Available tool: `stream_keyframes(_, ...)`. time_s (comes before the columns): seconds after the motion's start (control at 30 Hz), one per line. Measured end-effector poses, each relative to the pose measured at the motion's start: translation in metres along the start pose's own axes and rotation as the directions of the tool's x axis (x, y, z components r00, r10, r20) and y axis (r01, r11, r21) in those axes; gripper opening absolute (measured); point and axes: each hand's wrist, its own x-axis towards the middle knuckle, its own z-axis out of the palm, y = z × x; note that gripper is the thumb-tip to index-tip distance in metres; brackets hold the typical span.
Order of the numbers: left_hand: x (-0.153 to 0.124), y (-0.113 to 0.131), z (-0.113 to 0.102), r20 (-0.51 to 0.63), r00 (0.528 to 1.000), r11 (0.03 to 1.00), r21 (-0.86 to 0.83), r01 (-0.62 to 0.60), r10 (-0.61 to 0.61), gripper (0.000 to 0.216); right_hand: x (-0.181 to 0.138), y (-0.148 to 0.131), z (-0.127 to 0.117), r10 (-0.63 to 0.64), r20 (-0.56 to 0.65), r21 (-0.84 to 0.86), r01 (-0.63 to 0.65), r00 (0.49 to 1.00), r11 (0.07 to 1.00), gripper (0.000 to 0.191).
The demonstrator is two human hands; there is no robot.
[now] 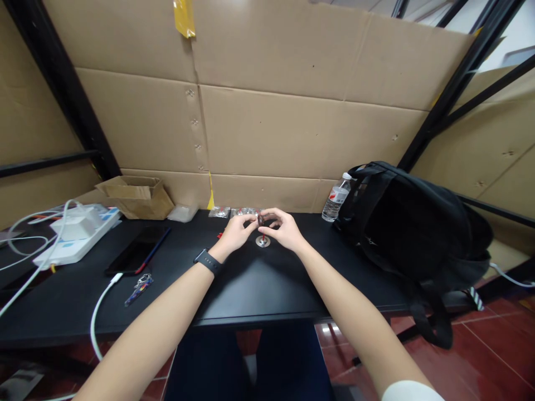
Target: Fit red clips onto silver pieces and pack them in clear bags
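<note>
Over the middle of the black table, my right hand [285, 229] pinches a small dark brown bead [261, 220] between thumb and fingers. From the other side, my left hand [239, 234] brings its thumb and forefinger together at the bead's left edge; whether it grips the bead too is hard to see. Just below the bead are a short red cord [263, 237] and a shiny silver disc [263, 241]. A bit of red [219, 235] shows beside my left hand, partly hidden. Small clear packets [246, 211] lie behind my hands.
On the left stand an open cardboard box [140, 197] and a white power strip [77, 239] with cables. A phone [137, 250], a pen and a keyring [139, 289] lie nearer. To the right are a water bottle [336, 199] and a black backpack [413, 223]. Cardboard walls the back.
</note>
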Motion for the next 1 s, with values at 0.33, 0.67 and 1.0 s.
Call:
stream_keyframes(0.33, -0.001, -0.005, 0.003, 0.008, 1.0, 0.99, 0.137, -0.009, 0.008, 0.027, -0.001, 0.001, 0.004, 0.02, -0.01, 0.057, -0.02, 1.0, 0.998, 0.04)
stream_keyframes(0.67, -0.006, 0.002, 0.001, -0.022, 0.995, 0.86, 0.505, -0.069, 0.093, 0.016, -0.002, 0.011, 0.012, 0.091, -0.042, 0.077, -0.088, 0.995, 0.993, 0.039)
stream_keyframes(1.0, -0.006, 0.006, 0.0, -0.051, 0.992, 0.865, 0.496, -0.076, 0.116, 0.014, 0.003, 0.015, 0.001, 0.004, 0.034, -0.165, 0.002, 0.999, 0.986, 0.023)
